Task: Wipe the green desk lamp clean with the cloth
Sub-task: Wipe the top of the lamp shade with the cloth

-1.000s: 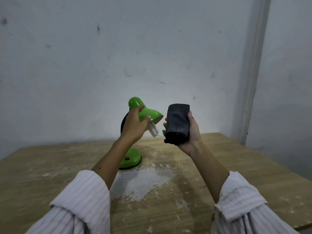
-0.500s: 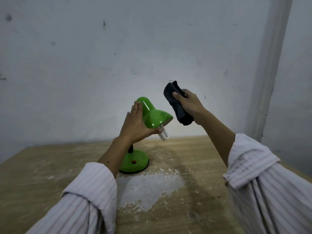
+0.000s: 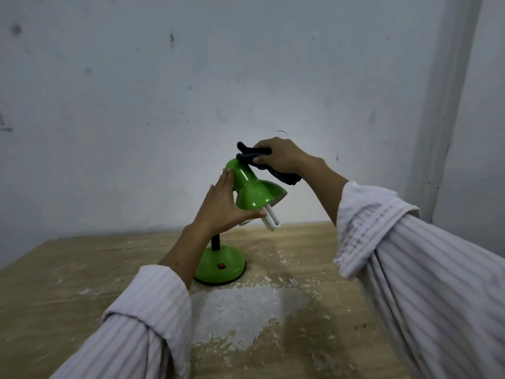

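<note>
The green desk lamp (image 3: 254, 191) stands on the wooden table (image 3: 54, 283), its shade tilted down to the right with a white bulb (image 3: 270, 220) sticking out. Its round green base (image 3: 222, 265) carries a small red switch. My left hand (image 3: 222, 205) cups the left side and underside of the shade, thumb under the rim. My right hand (image 3: 278, 155) grips a dark cloth (image 3: 252, 157) and presses it on the top rear end of the shade; a tail of cloth hangs behind the wrist.
A patch of white flaky residue (image 3: 240, 310) covers the table in front of the lamp's base. A grey wall stands close behind, with a vertical pipe or column (image 3: 448, 105) at the right corner. The table's right edge lies under my right sleeve.
My right hand has brought the cloth from the air at the right of the shade down onto the lamp's top. My left hand keeps its hold on the shade.
</note>
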